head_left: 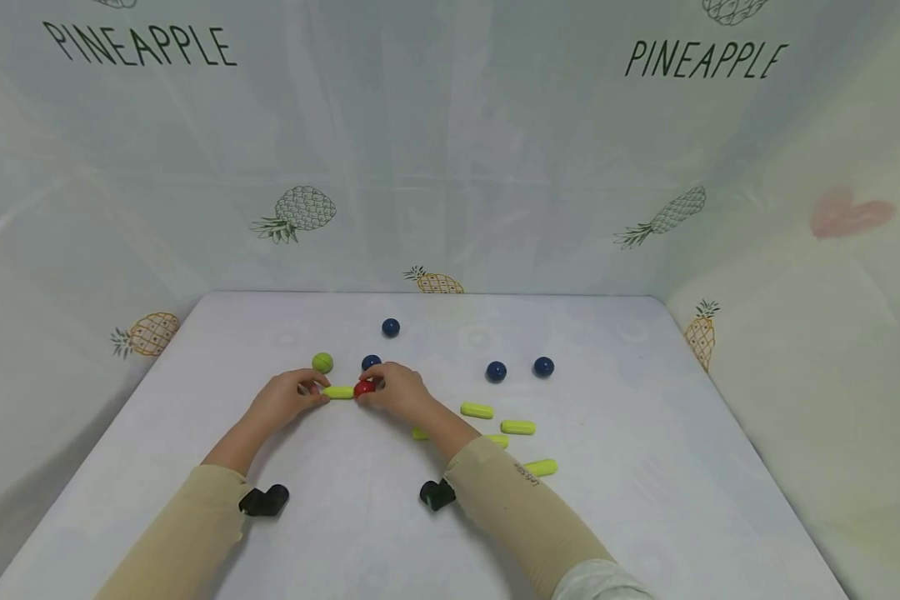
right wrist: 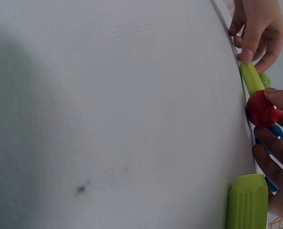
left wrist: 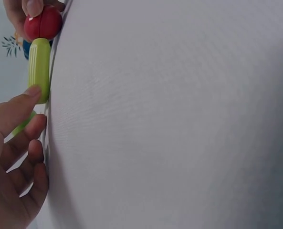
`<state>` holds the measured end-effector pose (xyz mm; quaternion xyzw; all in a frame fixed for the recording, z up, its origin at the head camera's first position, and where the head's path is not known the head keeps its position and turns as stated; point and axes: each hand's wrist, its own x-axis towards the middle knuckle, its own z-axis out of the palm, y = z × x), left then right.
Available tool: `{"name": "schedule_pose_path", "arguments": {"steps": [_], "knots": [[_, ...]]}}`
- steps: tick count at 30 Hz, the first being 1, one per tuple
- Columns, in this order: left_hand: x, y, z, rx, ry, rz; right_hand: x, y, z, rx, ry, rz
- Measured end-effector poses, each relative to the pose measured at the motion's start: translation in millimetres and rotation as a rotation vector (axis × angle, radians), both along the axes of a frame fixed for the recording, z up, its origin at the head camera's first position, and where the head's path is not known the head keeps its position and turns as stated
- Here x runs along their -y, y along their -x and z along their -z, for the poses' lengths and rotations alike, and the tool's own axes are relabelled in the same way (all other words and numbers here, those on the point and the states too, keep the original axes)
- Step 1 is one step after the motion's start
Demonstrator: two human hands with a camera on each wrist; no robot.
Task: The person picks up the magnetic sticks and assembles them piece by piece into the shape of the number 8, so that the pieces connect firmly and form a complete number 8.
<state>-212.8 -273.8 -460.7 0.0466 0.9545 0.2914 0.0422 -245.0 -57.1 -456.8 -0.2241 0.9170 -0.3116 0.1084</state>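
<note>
Farthest left, a tan sleeve (head_left: 183, 529) reaches over the white table (head_left: 682, 508), a black piece (head_left: 266, 501) showing at its cuff. The left hand (head_left: 285, 398) pinches the near end of a lime stick (head_left: 338, 392) between thumb and index finger, its other fingers loosely bent. A green ball (head_left: 322, 362) sits just behind that hand. The lime stick lies crosswise, its right end meeting a red ball (head_left: 363, 389). One blue ball (head_left: 371, 362) is just behind the red ball, partly hidden by the right hand; another blue ball (head_left: 391, 327) lies farther back.

The right hand (head_left: 401, 393) holds the red ball in its fingers, thumb on the near side, the gap between the fingertips no wider than the ball. Under and beside the right forearm lie more sticks: two partly covered by the arm (head_left: 419, 434) (head_left: 499, 440), two in full view (head_left: 477, 410) (head_left: 518, 427), and one partly behind the right sleeve (head_left: 543, 467). A second black piece (head_left: 437, 494) shows at that cuff. Behind the sticks are two more blue balls (head_left: 496, 372) (head_left: 543, 367), near each other.
</note>
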Motion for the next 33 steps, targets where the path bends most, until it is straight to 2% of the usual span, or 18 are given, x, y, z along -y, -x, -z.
{"name": "schedule_pose_path", "arguments": {"steps": [7,20,29,33], "knots": [[4,-0.5,-6.8,-0.011,0.009,-0.009,-1,0.0,2.0,0.06,0.053,0.031],[15,8.8,-16.3,-0.049,0.074,-0.012,-6,4.4,9.2,0.173,0.181,0.071],[17,18.1,-25.8,-0.062,0.124,-0.001,-8,7.9,13.0,0.189,0.219,0.056],[17,23.4,-25.2,-0.084,0.137,0.009,-9,7.6,14.1,0.186,0.225,0.061]]}}
